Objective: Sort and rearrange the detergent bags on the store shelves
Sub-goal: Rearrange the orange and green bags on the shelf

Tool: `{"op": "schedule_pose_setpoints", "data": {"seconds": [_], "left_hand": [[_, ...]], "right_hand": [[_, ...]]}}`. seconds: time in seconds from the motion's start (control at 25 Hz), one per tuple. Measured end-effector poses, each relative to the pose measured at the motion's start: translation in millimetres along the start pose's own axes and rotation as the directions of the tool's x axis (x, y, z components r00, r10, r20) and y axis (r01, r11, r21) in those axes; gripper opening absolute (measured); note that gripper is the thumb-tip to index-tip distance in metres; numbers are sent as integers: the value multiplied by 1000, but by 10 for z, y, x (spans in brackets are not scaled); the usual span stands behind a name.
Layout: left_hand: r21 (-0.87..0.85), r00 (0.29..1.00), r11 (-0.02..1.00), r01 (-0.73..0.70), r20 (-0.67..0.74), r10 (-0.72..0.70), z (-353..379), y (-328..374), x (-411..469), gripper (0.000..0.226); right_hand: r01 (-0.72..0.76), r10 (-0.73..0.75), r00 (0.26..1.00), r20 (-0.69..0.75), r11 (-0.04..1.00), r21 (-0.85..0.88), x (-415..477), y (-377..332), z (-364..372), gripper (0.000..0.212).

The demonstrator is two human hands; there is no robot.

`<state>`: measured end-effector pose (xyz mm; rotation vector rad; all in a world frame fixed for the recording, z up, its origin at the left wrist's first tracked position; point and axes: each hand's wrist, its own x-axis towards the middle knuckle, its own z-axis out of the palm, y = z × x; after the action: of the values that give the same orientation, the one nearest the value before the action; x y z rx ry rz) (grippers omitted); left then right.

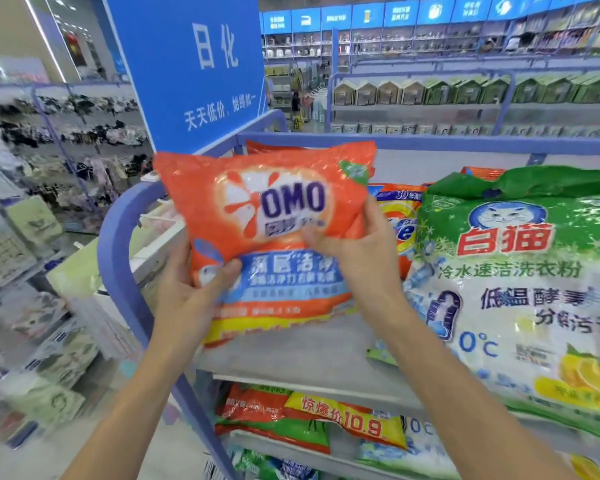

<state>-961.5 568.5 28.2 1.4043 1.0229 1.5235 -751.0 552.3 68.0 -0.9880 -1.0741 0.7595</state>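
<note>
An orange OMO detergent bag (274,216) stands upright at the left end of the top shelf (291,358), its bottom edge on the shelf surface. My left hand (191,289) grips its lower left side, thumb across the front. My right hand (357,251) holds its right edge, thumb pressed on the front below the logo. A second orange bag (267,147) shows behind it. A yellow-orange Tide bag (400,220) stands just right of it. A large green and white cat-brand bag (520,289) fills the right of the shelf.
A blue curved shelf frame (118,237) bounds the left end, with a blue hanging sign (194,71) above. The lower shelf holds several bags with a yellow 10.9 price label (343,415). Clothing racks (66,140) stand at left, other aisles behind.
</note>
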Motion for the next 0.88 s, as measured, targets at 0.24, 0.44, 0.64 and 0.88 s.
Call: {"op": "schedule_pose_setpoints", "data": {"seconds": [0.24,0.44,0.64,0.88], "left_hand": [[-92,996,992,91,4,-91,134,-144,194,37],[350,992,932,94,-111,-59,26,-422,235,49],[546,954,784,296,-126,-273,41,-546,247,48],[318,841,793,519,-26,-540,5,-412,413,33]], "right_hand": [[84,-89,927,-364,996,-29,218,-155,-807,51],[39,-95,897,-431,990,-136,243,-27,-994,41],[18,-73,894,-442,992,-126,247,53,-987,34],[84,-128,892,-434,989,-118,166,-54,-1000,35]]}}
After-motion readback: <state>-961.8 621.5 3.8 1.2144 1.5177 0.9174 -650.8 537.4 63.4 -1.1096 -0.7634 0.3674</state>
